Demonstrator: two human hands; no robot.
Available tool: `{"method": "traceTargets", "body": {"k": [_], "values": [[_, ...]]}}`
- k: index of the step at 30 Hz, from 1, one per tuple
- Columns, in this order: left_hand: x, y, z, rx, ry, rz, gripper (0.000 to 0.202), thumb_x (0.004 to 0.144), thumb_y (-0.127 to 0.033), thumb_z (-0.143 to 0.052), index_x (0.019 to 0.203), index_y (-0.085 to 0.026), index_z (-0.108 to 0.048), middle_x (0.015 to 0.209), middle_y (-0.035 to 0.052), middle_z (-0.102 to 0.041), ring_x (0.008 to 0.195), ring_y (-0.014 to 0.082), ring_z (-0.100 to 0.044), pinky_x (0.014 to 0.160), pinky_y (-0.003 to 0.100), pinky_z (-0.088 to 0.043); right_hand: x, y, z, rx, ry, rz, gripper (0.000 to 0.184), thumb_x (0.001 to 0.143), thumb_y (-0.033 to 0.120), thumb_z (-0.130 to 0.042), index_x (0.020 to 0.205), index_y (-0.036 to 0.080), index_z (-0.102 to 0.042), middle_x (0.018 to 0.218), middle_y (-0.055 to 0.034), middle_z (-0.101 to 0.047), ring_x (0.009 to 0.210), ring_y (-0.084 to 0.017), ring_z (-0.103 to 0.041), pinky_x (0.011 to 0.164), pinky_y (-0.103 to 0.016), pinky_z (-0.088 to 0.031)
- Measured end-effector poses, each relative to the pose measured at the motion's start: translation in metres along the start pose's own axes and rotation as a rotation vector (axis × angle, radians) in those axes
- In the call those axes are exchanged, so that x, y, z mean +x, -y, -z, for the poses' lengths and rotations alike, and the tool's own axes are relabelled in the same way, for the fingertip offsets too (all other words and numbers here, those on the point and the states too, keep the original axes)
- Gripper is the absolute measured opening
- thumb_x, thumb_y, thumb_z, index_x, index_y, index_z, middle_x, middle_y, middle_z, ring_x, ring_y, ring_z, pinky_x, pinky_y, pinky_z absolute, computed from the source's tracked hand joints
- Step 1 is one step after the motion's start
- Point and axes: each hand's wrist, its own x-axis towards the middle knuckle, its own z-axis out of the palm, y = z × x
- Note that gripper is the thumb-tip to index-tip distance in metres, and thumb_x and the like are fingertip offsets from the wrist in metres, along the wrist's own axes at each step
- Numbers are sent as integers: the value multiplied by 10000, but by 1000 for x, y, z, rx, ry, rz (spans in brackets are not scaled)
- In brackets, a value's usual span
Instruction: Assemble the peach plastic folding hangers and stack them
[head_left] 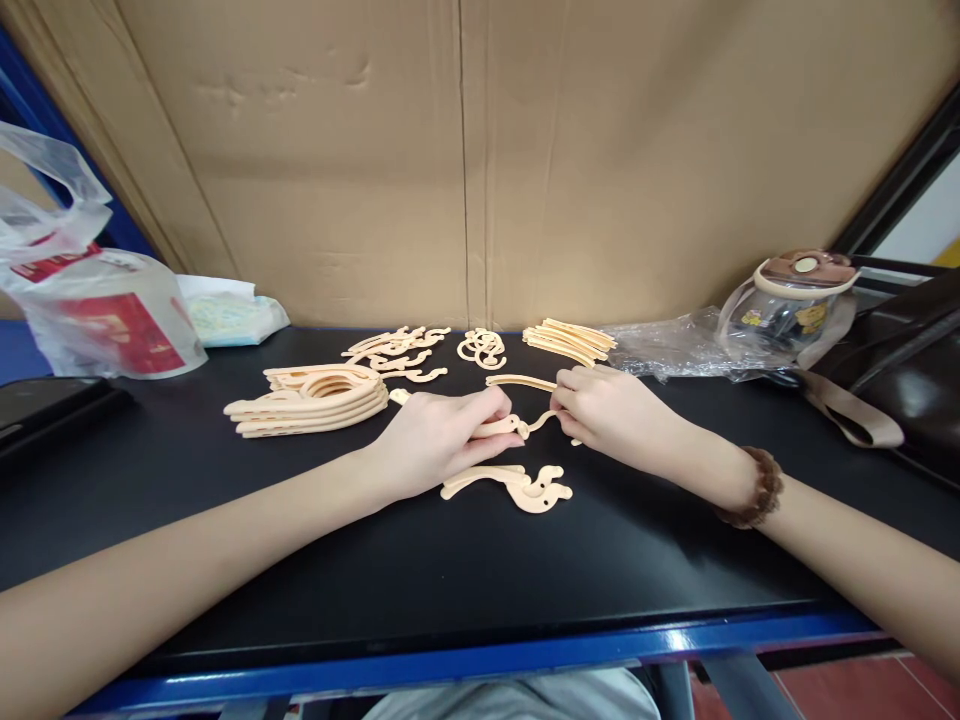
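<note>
My left hand is closed on a beige plastic hanger arm, whose holed end sticks out past the fingertips. At that end it meets a thin curved beige hook, pinched at its other side by my right hand. The right fingers partly cover the hook. Just in front of my hands lies a partly assembled hanger, a long arm joined to a curved piece with holes. A loose beige arm strip lies behind them, its right end near my right fingers.
Left, a stack of folded beige hangers. Behind are piles of curved pieces, hooks and straight strips. Clear plastic film and a brown-lidded bottle stand right; a plastic bag and tissue pack left. Cardboard rises behind.
</note>
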Motion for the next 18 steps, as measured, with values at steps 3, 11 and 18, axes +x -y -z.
{"method": "traceTargets", "body": {"k": [3, 11, 18], "values": [[1, 1, -2, -20, 53, 111, 231, 924, -428, -473, 847, -212, -443, 617, -84, -525, 444, 68, -463, 466, 185, -287, 0, -2, -1, 7, -13, 0, 81, 817, 119, -555, 759, 132, -610, 782, -47, -606, 700, -174, -558, 626, -290, -336], [5, -1, 0, 24, 193, 261, 195, 932, -405, -424, 940, -218, -480, 537, -77, -523, 454, 124, -503, 481, 214, -261, 1, 2, 3, 165, -174, -46, 70, 782, 122, -500, 744, 170, -537, 632, 20, -562, 562, -116, -469, 606, -252, -307], [4, -5, 2, 42, 211, 232, 339, 912, -531, -414, 974, -210, -505, 506, -69, -512, 452, 138, -514, 480, 218, -257, -2, 5, 7, 220, -359, -50, 57, 796, 146, -501, 778, 183, -540, 636, 25, -577, 564, -116, -483, 596, -238, -315]]}}
